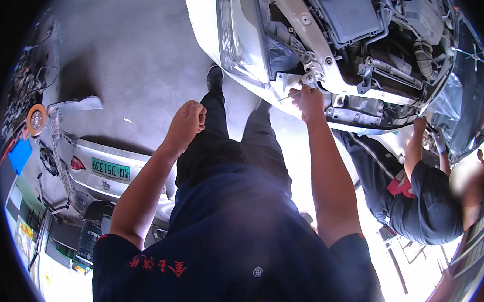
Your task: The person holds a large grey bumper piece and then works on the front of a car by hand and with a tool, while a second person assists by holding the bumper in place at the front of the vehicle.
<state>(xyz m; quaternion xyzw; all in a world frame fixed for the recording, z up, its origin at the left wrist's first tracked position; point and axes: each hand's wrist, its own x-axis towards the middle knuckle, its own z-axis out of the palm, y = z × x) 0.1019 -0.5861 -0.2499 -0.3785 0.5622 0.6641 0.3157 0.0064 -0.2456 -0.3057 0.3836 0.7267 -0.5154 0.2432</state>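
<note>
My right hand (310,104) is closed around a thin, pale rod-like tool (289,97). Its fingers are right at a light metal bracket (286,83) beside the headlight (241,35) of a white car whose front is stripped. The exact kind of tool is too small to make out. Raised in the air over my legs, my left hand (188,123) is curled into a loose fist. Its palm faces away, so anything inside it is hidden; it touches no part of the car. The front crossmember (358,92) runs to the right of my right hand.
At the right, a co-worker in dark clothes (431,205) reaches into the same engine bay. A removed bumper (112,164) and a curved metal beam (56,137) lie at the left. Also there are an orange disc (36,119) and a blue box (20,155).
</note>
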